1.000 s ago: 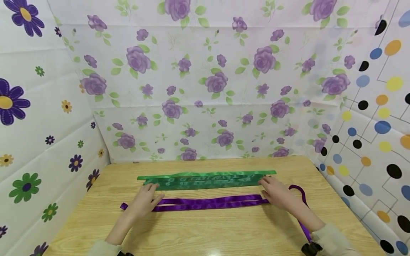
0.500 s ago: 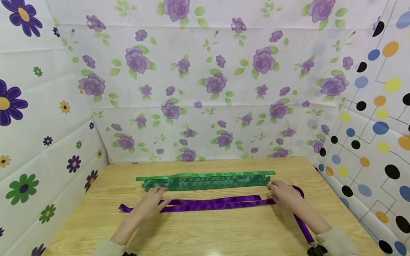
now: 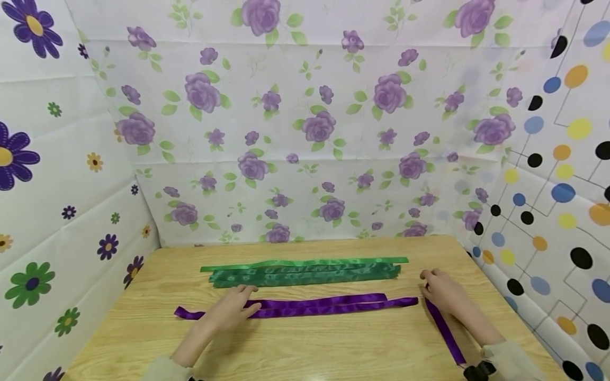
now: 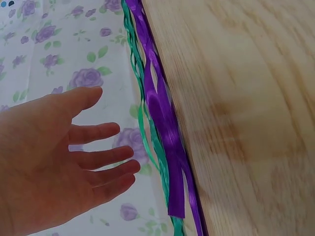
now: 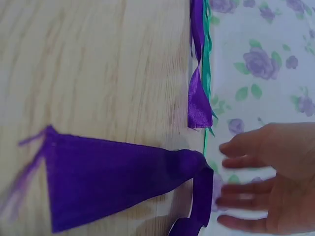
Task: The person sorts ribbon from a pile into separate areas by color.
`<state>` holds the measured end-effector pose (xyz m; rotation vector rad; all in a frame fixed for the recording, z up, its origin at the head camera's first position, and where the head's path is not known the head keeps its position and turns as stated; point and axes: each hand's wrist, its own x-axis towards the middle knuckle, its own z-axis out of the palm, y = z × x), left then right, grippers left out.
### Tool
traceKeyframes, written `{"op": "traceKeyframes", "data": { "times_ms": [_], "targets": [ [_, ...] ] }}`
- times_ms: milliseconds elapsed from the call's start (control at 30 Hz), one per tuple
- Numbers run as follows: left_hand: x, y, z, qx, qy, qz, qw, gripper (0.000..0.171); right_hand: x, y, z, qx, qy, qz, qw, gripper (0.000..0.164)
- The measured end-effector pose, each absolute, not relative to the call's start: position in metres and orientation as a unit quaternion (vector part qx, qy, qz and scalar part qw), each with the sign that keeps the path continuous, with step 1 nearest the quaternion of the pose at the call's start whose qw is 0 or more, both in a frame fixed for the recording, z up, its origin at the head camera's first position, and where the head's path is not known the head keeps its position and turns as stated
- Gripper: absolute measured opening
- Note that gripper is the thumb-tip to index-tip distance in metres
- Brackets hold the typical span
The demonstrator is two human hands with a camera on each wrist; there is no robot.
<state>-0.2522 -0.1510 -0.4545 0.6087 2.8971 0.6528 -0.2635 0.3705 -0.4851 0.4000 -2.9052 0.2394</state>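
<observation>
My left hand [image 3: 231, 308] hovers over or rests by the left part of the purple ribbons [image 3: 324, 306], its fingers loosely extended. In the left wrist view the left hand's fingers [image 4: 106, 158] are spread and hold nothing. To the right, my right hand [image 3: 445, 291] is over the upper end of a separate purple ribbon [image 3: 445, 330] that runs toward the front. In the right wrist view this purple ribbon [image 5: 113, 179] bends over beside the fingertips, with a frayed end. The right hand's fingers [image 5: 246, 189] look relaxed and apart from it.
Several green ribbons [image 3: 305, 272] lie side by side behind the purple ones on the wooden table [image 3: 305, 349]. A flowered cloth [image 3: 286, 132] hangs at the back, with patterned cloths on the left and right.
My right hand has moved right, away from the green ribbons, uncovering the right end of the laid purple ribbon. The left hand has shifted right and nearer. The separate purple ribbon's loop is now hidden.
</observation>
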Motion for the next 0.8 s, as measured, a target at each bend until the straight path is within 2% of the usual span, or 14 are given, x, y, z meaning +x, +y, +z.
{"op": "traceKeyframes", "data": {
  "times_ms": [267, 367, 500, 633, 800],
  "targets": [
    [-0.255, -0.134, -0.453, 0.219, 0.944, 0.235, 0.073, 0.041, -0.270, 0.382, -0.487, 0.063, -0.992, 0.096, 0.042, 0.047],
    [-0.255, -0.130, -0.452, 0.226, 0.940, 0.242, 0.081, 0.039, -0.272, 0.384, -0.492, 0.063, -0.989, 0.115, 0.072, 0.049],
    [-0.256, -0.127, -0.453, 0.230, 0.937, 0.247, 0.095, 0.039, -0.274, 0.387, -0.497, 0.069, -0.980, 0.140, 0.123, 0.040],
    [-0.256, -0.124, -0.454, 0.235, 0.934, 0.250, 0.099, 0.038, -0.274, 0.387, -0.495, 0.070, -0.975, 0.164, 0.130, 0.038],
    [-0.256, -0.119, -0.455, 0.246, 0.930, 0.254, 0.099, 0.038, -0.272, 0.381, -0.486, 0.072, -0.972, 0.181, 0.132, 0.046]
  ]
}}
